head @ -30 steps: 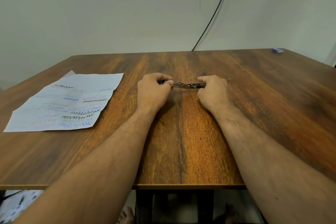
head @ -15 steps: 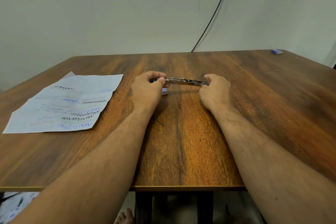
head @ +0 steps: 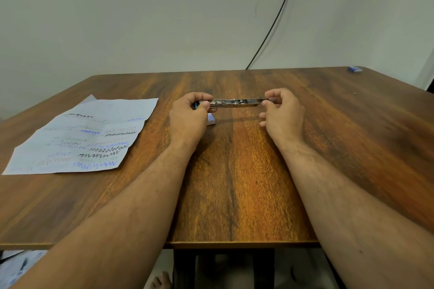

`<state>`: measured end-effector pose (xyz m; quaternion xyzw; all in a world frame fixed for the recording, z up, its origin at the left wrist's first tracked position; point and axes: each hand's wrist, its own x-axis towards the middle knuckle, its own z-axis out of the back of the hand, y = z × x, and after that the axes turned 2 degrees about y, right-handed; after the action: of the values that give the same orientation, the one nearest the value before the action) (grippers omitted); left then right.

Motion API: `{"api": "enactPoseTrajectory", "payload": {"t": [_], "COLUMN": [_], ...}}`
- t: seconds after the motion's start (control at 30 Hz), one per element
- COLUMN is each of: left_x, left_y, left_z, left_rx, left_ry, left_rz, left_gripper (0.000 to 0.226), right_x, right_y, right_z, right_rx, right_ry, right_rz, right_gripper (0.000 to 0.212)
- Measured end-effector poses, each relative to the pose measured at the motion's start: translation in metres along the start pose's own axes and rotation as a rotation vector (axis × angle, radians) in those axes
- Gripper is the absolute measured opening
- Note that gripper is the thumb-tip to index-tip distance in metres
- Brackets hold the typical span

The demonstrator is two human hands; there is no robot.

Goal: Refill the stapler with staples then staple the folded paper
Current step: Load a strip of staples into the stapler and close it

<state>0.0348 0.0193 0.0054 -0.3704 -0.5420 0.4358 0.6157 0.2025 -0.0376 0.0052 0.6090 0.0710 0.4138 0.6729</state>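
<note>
A small metal stapler [head: 237, 103] with a blue body is swung fully open into a long flat strip and held a little above the wooden table [head: 234, 183]. My left hand [head: 189, 115] grips its blue left end. My right hand [head: 283, 111] pinches its right metal tip between thumb and forefinger, the other fingers spread. A small blue staple box [head: 211, 119] lies on the table just under my left hand, partly hidden by it. A creased sheet of paper [head: 87, 135] with pen scribbles lies flat at the left.
A small blue object [head: 354, 69] sits at the far right corner of the table. A black cable [head: 274, 21] runs down the wall behind the table. The table's near edge is close to me, with papers on the floor at lower left.
The stapler has been opened out longer and lifted slightly. My hands moved apart, the right one shifting right, and the blue staple box came into view under my left hand.
</note>
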Motion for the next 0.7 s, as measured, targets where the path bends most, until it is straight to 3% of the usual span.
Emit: {"api": "enactPoseTrajectory", "payload": {"t": [0.2,0.43,0.53,0.7], "left_x": [-0.002,-0.004,-0.005,-0.006], "left_y": [-0.002,-0.004,-0.005,-0.004], "left_z": [0.000,0.001,0.001,-0.003], "left_rx": [0.027,0.020,0.037,0.119], "left_ry": [0.015,0.088,0.101,0.170], "left_rz": [-0.055,-0.086,-0.086,-0.137], "left_gripper": [0.020,0.024,0.023,0.018], "right_x": [0.001,0.000,-0.002,-0.005], "right_y": [0.004,0.007,0.010,0.010], "right_z": [0.001,0.001,0.003,0.000], "right_rx": [0.223,0.417,0.509,0.305], "right_ry": [-0.036,0.013,0.001,0.002], "right_rz": [0.057,-0.002,-0.014,0.132], "right_gripper": [0.041,0.085,0.088,0.077]}}
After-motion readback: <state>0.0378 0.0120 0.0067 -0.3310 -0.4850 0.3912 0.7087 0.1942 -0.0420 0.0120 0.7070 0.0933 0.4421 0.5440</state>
